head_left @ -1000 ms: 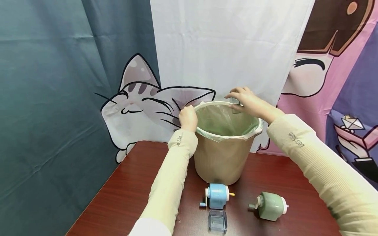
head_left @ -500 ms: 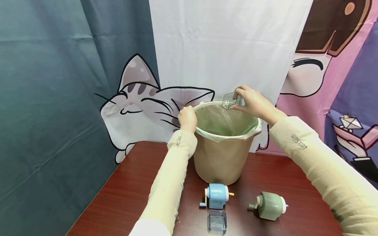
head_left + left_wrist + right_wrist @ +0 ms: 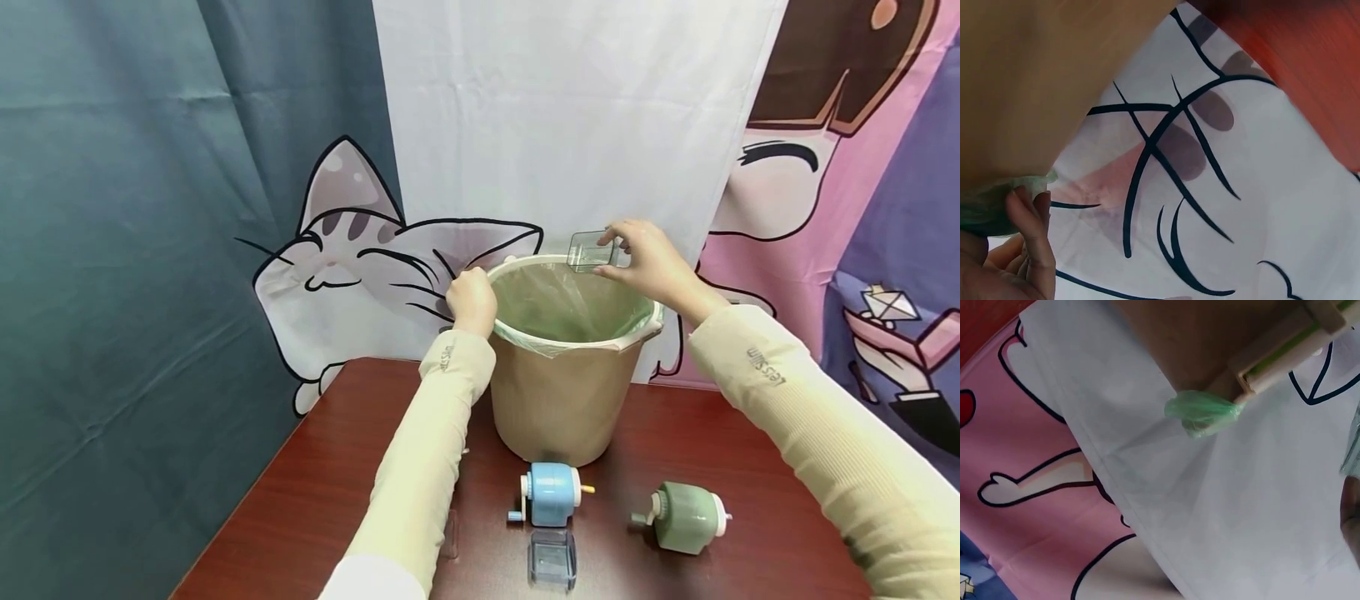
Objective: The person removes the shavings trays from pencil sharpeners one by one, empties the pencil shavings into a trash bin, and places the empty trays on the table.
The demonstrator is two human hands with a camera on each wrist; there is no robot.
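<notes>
My left hand (image 3: 472, 302) grips the left rim of a tan trash bin (image 3: 558, 404) lined with a thin green bag (image 3: 547, 304). In the left wrist view, curled fingers (image 3: 1032, 234) hold the rim and the bag's edge. Over the bin's back right rim, my right hand (image 3: 651, 265) pinches a small clear plastic sharpener tray (image 3: 587, 252) between thumb and fingers. The tray tilts, its hollow side partly showing. Only a thumb (image 3: 1350, 515) and a sliver of the tray (image 3: 1354, 447) appear in the right wrist view.
In front of the bin stand a blue crank pencil sharpener (image 3: 552, 495) and, to its right, a green one (image 3: 686, 518). A second clear tray (image 3: 552, 559) lies before the blue sharpener. Another clear piece (image 3: 450, 535) is partly hidden by the left sleeve. Printed curtains hang behind.
The right hand has turned and shifted slightly right, bringing the clear tray into fuller view above the rim. The left hand stays on the bin. The head view has shifted a little.
</notes>
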